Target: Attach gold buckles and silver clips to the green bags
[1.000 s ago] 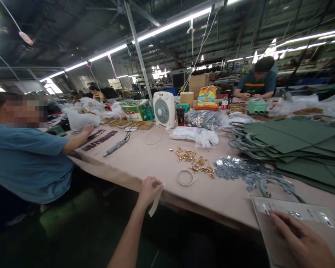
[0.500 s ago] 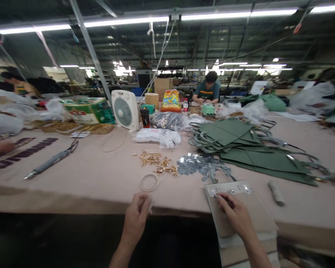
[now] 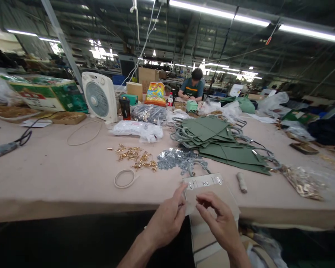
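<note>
My left hand (image 3: 167,219) pinches a thin pale strip (image 3: 190,205) at the table's front edge. My right hand (image 3: 216,219) hovers close by, its fingers curled and slightly apart, with nothing visible in them. Just beyond both hands, a white card strip with small metal pieces (image 3: 202,181) lies on a tan board (image 3: 214,199). More boards are stacked below the table edge, partly behind my hands. Nearby on the pinkish table (image 3: 44,178) are a ring of tape (image 3: 125,178), loose gold fittings (image 3: 134,156) and a heap of silver metal pieces (image 3: 177,158).
Green bags with looped handles (image 3: 212,139) lie in a pile to the right, next to a small roll (image 3: 241,182). A bag of gold pieces (image 3: 301,183) sits further right. A box fan (image 3: 97,98) stands behind. A co-worker (image 3: 192,87) sits across the table.
My view has swung to the right. My right hand has lifted off the white card strip, and my hands have come together in front of the board.
</note>
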A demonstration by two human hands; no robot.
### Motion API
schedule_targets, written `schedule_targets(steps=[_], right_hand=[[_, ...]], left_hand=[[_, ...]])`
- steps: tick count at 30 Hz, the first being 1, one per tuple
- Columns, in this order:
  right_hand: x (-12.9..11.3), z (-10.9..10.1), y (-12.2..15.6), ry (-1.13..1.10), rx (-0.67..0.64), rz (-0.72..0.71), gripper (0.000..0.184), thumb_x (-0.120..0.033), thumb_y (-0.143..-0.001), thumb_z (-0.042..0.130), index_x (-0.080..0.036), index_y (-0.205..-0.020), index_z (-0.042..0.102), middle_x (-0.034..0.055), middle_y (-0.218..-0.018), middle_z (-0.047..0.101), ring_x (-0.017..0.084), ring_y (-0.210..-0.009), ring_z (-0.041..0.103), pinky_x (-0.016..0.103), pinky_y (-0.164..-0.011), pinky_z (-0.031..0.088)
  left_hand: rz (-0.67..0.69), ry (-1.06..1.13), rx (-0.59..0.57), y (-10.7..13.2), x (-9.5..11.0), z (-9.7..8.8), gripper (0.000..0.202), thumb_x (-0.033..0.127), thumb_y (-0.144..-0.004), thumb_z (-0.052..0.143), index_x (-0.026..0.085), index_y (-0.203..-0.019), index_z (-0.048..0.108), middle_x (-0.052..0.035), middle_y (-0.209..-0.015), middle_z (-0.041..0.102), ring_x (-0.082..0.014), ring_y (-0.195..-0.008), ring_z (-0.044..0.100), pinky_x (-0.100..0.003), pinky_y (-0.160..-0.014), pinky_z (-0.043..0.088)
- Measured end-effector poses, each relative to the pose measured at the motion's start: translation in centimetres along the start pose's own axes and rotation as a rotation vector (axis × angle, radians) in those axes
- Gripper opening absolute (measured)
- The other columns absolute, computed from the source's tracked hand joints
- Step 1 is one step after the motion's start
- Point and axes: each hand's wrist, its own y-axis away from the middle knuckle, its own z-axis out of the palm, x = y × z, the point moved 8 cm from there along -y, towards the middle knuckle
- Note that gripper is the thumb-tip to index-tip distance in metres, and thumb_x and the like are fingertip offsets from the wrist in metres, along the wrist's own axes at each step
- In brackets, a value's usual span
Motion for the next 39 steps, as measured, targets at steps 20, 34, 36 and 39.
schedule_targets(steps=[20, 34, 36, 39], right_hand=[[0.1, -1.7, 1.4, 0.367, -0.266, -0.054, 0.015, -0.024, -0.106, 0.047, -0.026, -0.1, 0.061, 0.0046, -0.092, 0.064, 0.02, -0.085, 0.064, 0.031, -0.077, 0.052], [1.5, -4.7, 3.3, 0.045, -0.124, -0.069, 0.012, -0.019, -0.104, 0.048, -0.026, -0.099, 0.056, 0.0059, -0.094, 0.061, 0.022, -0.09, 0.061, 0.035, -0.08, 0.052], [2.9, -7.4, 2.4, 0.003, -0.032, -0.026, 0.01, -0.024, -0.104, 0.05, -0.026, -0.1, 0.058, 0.0067, -0.096, 0.062, 0.024, -0.096, 0.062, 0.037, -0.086, 0.053], [6.4, -11.4, -0.6, 0.084, 0.089, 0.044, 0.013, -0.034, -0.103, 0.055, -0.024, -0.097, 0.062, 0.0089, -0.106, 0.063, 0.025, -0.109, 0.061, 0.04, -0.099, 0.049]], left_hand=[[0.049, -0.154, -0.153, -3.3, 1.5, 4.6, 0.029, 0.028, -0.101, 0.048, 0.022, -0.093, 0.075, -0.0044, -0.095, 0.077, -0.0209, -0.091, 0.068, -0.028, -0.082, 0.048], [-0.253, 0.226, -0.118, -5.7, -3.5, 5.6, 0.031, 0.042, -0.088, 0.058, 0.015, -0.088, 0.073, -0.001, -0.076, 0.067, -0.0152, -0.065, 0.056, -0.024, -0.061, 0.044], [-0.187, 0.143, -0.111, -6.4, -3.7, 5.5, 0.03, 0.04, -0.09, 0.056, 0.017, -0.09, 0.074, -0.0027, -0.082, 0.071, -0.0174, -0.073, 0.06, -0.026, -0.068, 0.047], [-0.042, 0.027, -0.125, -7.3, -3.3, 6.2, 0.029, 0.035, -0.095, 0.051, 0.019, -0.095, 0.076, -0.0047, -0.095, 0.075, -0.0209, -0.09, 0.065, -0.029, -0.084, 0.049]])
